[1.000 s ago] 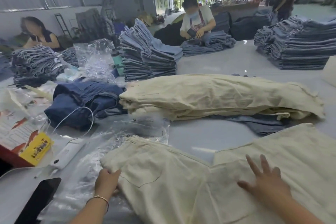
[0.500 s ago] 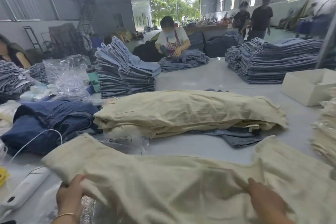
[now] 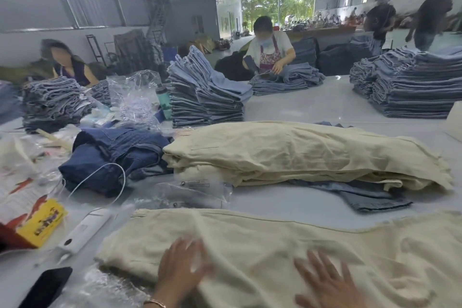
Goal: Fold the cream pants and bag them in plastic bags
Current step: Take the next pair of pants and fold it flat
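Nearest the camera, on the tabletop [image 3: 300, 107], lie the cream pants [image 3: 275, 245], spread flat with the waistband end to the left and the legs running off to the right. Left hand [image 3: 183, 264] rests on the cloth near the waist end, fingers spread and straight, gripping nothing. Right hand [image 3: 325, 282] lies flat further along, fingers splayed, pressing the fabric down. Both are motion-blurred, so whether the left thumb catches a fold edge is hard to say.

Step in hand, as I judge it: smoothing the pants after a lengthwise fold, legs laid one on the other. Folding not finished; bagging not begun.

Just beyond the pants, a clear plastic bag [image 3: 192, 189] with a printed label lies flat. Behind it, a stack of cream pants [image 3: 300, 155] sits atop some blue denim. Left of that, dark jeans [image 3: 112, 152] in a heap, with a white cable across them. A white handheld device [image 3: 85, 231] and a phone [image 3: 46, 287] lie near the left edge.

Next move calls for taking the leg end and bringing it over toward the waist, keeping the edges square, until the bundle fits the bag; then the bag must be drawn near and held open.
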Demonstrator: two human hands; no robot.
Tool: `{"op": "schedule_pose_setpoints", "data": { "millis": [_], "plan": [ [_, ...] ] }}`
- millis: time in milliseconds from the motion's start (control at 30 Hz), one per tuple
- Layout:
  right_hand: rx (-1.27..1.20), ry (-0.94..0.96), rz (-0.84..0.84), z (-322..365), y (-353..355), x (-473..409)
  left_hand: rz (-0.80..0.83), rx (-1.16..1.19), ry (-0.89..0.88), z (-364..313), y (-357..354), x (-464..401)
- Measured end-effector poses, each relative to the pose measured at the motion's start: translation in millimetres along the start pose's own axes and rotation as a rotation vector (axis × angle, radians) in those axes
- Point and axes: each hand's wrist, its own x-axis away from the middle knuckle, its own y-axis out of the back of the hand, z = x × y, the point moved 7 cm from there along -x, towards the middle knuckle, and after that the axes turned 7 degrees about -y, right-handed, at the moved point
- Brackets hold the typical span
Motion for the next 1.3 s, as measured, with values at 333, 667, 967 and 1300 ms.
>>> {"op": "schedule_pose_setpoints", "data": {
  "millis": [333, 667, 967, 1300],
  "plan": [
    [-0.029, -0.01, -0.049, 8.4, 1.3, -9.4, 0.209, -0.024, -0.12, -17.3, -33.5, -4.5],
    [-0.044, 0.418, -0.204, 60.6, 3.8, 1.6, -0.109, -0.051, 0.232, 101.8, 18.0, 4.2],
    [-0.306, 0.056, -0.296, 56.5, 30.8, -53.4, -0.047, 0.217, 0.537, 222.2, 26.2, -11.3],
    [-0.056, -0.192, 0.083, 57.8, -20.0, -111.1, -0.081, 0.444, 0.492, 230.3, 32.4, -51.6]
  ]
}}
